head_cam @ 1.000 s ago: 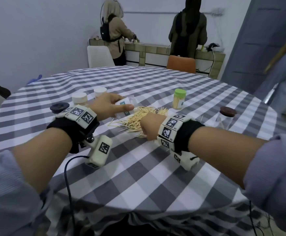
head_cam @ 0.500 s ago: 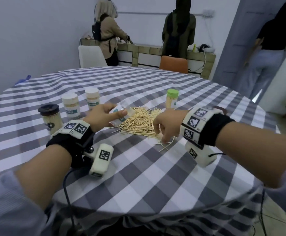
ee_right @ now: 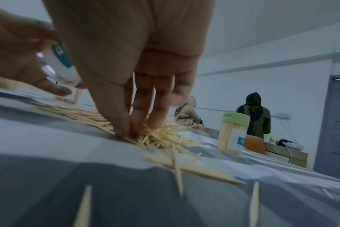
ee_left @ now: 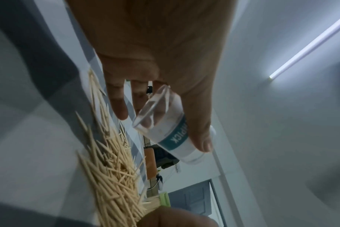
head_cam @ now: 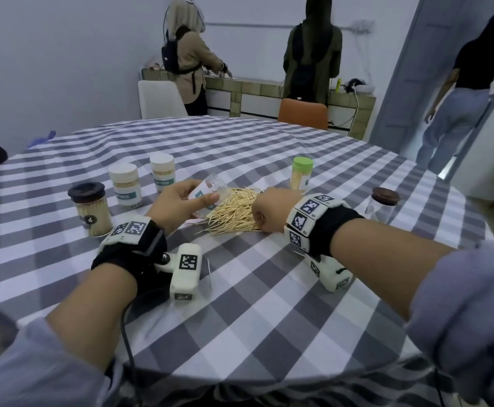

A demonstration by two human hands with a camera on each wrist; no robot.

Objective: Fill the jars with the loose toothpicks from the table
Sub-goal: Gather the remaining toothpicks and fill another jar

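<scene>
A pile of loose toothpicks lies on the checked tablecloth. My left hand holds a clear empty jar with a teal label, tilted on its side just above the pile's left end, mouth toward the pile. The left wrist view shows the jar held between thumb and fingers over the toothpicks. My right hand is at the pile's right end. In the right wrist view its fingertips and thumb press together into the toothpicks, pinching some.
A dark-lidded filled jar and two white-lidded jars stand left. A green-lidded jar stands behind the pile, a brown-lidded clear jar right. Stray toothpicks lie near my left wrist. Three people stand at the back.
My right hand drew to the pile's near right edge, then went back into the pile. My left hand kept hold of the jar and raised it slightly. The head view shifted.
</scene>
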